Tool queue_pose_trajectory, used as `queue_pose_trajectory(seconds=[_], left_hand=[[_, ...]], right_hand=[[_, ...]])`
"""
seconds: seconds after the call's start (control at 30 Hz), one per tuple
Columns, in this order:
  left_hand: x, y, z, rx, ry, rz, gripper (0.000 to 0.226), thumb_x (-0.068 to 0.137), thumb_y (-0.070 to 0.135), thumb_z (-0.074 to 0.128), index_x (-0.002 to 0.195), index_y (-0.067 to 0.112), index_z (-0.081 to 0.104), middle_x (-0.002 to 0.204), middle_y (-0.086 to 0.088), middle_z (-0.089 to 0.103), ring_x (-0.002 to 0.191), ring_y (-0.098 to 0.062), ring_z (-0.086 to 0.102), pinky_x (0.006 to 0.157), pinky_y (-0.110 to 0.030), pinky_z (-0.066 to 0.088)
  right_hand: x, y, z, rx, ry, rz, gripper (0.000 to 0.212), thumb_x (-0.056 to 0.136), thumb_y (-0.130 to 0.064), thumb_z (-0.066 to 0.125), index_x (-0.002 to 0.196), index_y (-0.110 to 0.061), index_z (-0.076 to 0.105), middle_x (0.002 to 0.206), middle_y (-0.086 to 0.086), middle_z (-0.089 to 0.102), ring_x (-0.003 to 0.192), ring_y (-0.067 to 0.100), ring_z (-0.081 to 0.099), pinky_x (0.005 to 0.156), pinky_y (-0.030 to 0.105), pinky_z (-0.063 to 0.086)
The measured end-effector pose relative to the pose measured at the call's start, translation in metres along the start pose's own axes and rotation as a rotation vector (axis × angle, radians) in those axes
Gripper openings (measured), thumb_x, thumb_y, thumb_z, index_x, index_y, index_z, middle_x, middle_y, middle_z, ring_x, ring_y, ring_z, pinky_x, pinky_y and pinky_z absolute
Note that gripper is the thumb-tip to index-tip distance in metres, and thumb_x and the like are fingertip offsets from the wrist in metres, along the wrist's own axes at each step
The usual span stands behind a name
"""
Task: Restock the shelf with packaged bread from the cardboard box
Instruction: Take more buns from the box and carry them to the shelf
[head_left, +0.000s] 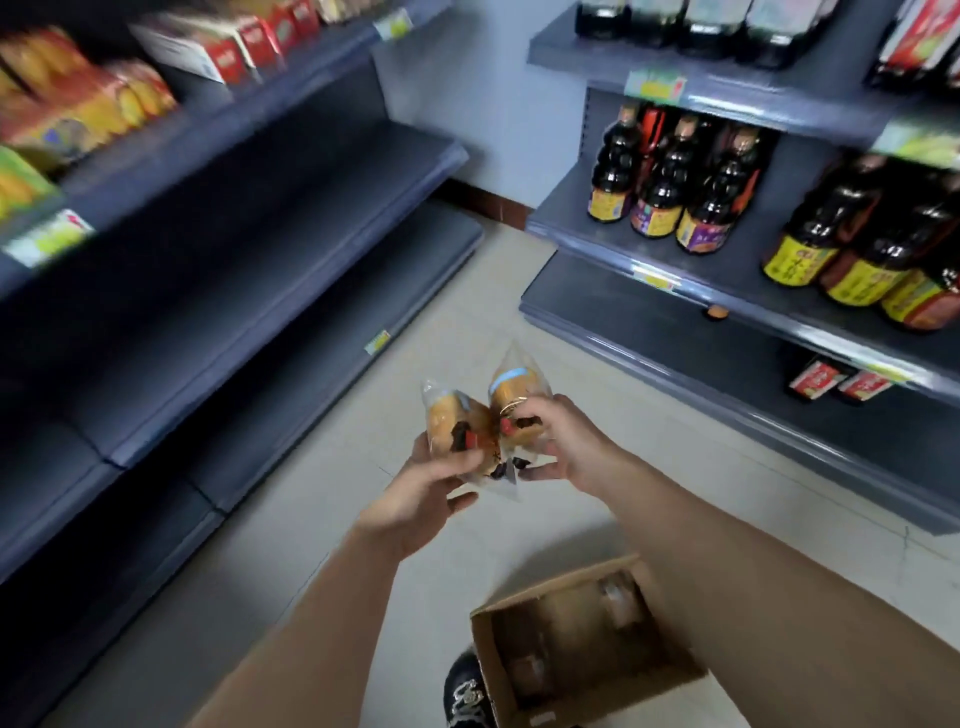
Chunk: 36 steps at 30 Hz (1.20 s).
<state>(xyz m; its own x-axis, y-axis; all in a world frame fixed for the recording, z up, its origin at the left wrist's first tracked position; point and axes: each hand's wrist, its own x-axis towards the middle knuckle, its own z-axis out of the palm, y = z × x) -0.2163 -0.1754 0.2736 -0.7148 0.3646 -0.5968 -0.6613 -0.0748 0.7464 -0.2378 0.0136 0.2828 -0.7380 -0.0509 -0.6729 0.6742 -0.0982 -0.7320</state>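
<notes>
1. We see a dark shelving unit (270, 244) on the left with its middle and lower shelves bare; boxed snacks (88, 104) sit only on the upper levels. This looks like the restock target.
2. On the right, a second shelving unit (753, 291) carries dark sauce bottles (670, 192), not our concern.
3. The cardboard box (582, 649) sits open on the floor (457, 322) near our right foot, beside a black shoe (465, 686). A few wrapped packs lie inside, blurry, count unclear.
4. Both forearms reach forward over the floor, well clear of either shelf, wrists about level, hands nearly meeting.
5. Our left hand (426, 483) holds one bread pack (449, 421) by its lower end, fingers (457, 460) curled around the wrapper and thumb below.
6. Our right hand (561, 441) holds a second bread pack (517, 395), fingers (530, 410) pinching across its middle, thumb low.
7. The two packs touch each other, both upright, sealed tips up.
8. Handling, in our judgement: light, soft, crushable buns in slick, crinkly film. We grip loosely around the body or by the sealed edge; a hard squeeze could dent them.
</notes>
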Motion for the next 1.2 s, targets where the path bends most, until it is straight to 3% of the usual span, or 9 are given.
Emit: queue_pose_trajectory(seconds=[0.13, 0.23, 0.37, 0.53, 0.7, 0.87, 1.07, 1.13, 1.2], left_hand=[[-0.052, 0.042, -0.015, -0.067, 0.191, 0.163, 0.071, 0.063, 0.019, 0.068, 0.132, 0.017, 0.050, 0.099, -0.006, 0.065, 0.090, -0.023, 0.063, 0.092, -0.046, 0.045], [-0.095, 0.064, -0.037, -0.147, 0.306, 0.251, 0.046, 0.084, 0.010, 0.056, 0.129, 0.021, 0.054, 0.117, -0.014, 0.064, 0.102, -0.029, 0.062, 0.098, -0.050, 0.045], [-0.157, 0.088, -0.073, -0.156, 0.372, 0.400, 0.042, 0.089, 0.017, 0.055, 0.130, 0.026, 0.053, 0.130, -0.015, 0.061, 0.119, -0.039, 0.058, 0.103, -0.056, 0.041], [-0.243, 0.109, -0.115, -0.235, 0.608, 0.561, 0.023, 0.095, 0.005, 0.049, 0.112, 0.015, 0.059, 0.107, -0.014, 0.068, 0.088, -0.030, 0.069, 0.070, -0.040, 0.058], [-0.332, 0.114, -0.179, -0.350, 0.827, 0.638, 0.012, 0.099, 0.014, 0.050, 0.106, 0.013, 0.059, 0.099, -0.014, 0.068, 0.083, -0.032, 0.066, 0.070, -0.043, 0.053], [-0.429, 0.120, -0.251, -0.372, 0.967, 0.735, 0.022, 0.102, 0.016, 0.044, 0.098, 0.022, 0.065, 0.094, -0.007, 0.069, 0.084, -0.026, 0.065, 0.067, -0.040, 0.053], [-0.536, 0.127, -0.329, -0.313, 1.087, 0.800, 0.017, 0.100, 0.020, 0.049, 0.103, 0.018, 0.066, 0.096, -0.006, 0.071, 0.093, -0.025, 0.065, 0.072, -0.040, 0.054], [-0.565, 0.130, -0.353, -0.313, 1.149, 0.837, 0.014, 0.098, 0.021, 0.053, 0.102, 0.017, 0.065, 0.099, -0.008, 0.070, 0.094, -0.028, 0.065, 0.072, -0.041, 0.056], [-0.591, 0.133, -0.376, -0.329, 1.228, 0.873, 0.012, 0.096, 0.022, 0.058, 0.105, 0.014, 0.061, 0.104, -0.011, 0.067, 0.094, -0.027, 0.066, 0.067, -0.040, 0.058]], right_hand=[[-0.029, -0.038, 0.039, -0.059, -0.030, -0.078, 0.013, 0.086, -0.032, 0.059, 0.095, -0.025, 0.063, 0.089, -0.002, 0.065, 0.088, 0.013, 0.057, 0.088, 0.043, 0.052], [-0.049, -0.060, 0.076, -0.123, -0.067, -0.164, 0.014, 0.085, -0.035, 0.059, 0.096, -0.028, 0.062, 0.093, -0.005, 0.065, 0.087, 0.013, 0.058, 0.074, 0.030, 0.040], [-0.077, -0.084, 0.130, -0.177, -0.143, -0.294, 0.014, 0.083, -0.024, 0.068, 0.092, -0.025, 0.057, 0.090, 0.001, 0.066, 0.087, 0.020, 0.061, 0.063, 0.028, 0.040], [-0.109, -0.103, 0.206, -0.179, -0.245, -0.347, 0.017, 0.082, -0.015, 0.071, 0.093, -0.018, 0.059, 0.099, 0.006, 0.069, 0.090, 0.020, 0.065, 0.057, 0.026, 0.043], [-0.144, -0.112, 0.300, -0.149, -0.377, -0.402, 0.014, 0.092, -0.007, 0.060, 0.104, -0.013, 0.064, 0.099, 0.008, 0.072, 0.088, 0.021, 0.070, 0.067, 0.030, 0.054], [-0.180, -0.115, 0.411, -0.133, -0.441, -0.455, 0.017, 0.097, -0.012, 0.056, 0.111, -0.015, 0.065, 0.098, 0.005, 0.072, 0.087, 0.019, 0.069, 0.076, 0.039, 0.057], [-0.234, -0.115, 0.549, -0.151, -0.385, -0.593, 0.033, 0.096, -0.023, 0.059, 0.128, -0.018, 0.060, 0.118, -0.005, 0.059, 0.113, 0.016, 0.050, 0.109, 0.044, 0.037], [-0.249, -0.115, 0.587, -0.153, -0.396, -0.614, 0.034, 0.096, -0.024, 0.059, 0.129, -0.017, 0.060, 0.123, -0.003, 0.059, 0.115, 0.017, 0.050, 0.108, 0.042, 0.037], [-0.260, -0.116, 0.623, -0.130, -0.402, -0.631, 0.033, 0.094, -0.025, 0.062, 0.127, -0.017, 0.062, 0.123, -0.002, 0.062, 0.115, 0.019, 0.053, 0.090, 0.033, 0.043]])
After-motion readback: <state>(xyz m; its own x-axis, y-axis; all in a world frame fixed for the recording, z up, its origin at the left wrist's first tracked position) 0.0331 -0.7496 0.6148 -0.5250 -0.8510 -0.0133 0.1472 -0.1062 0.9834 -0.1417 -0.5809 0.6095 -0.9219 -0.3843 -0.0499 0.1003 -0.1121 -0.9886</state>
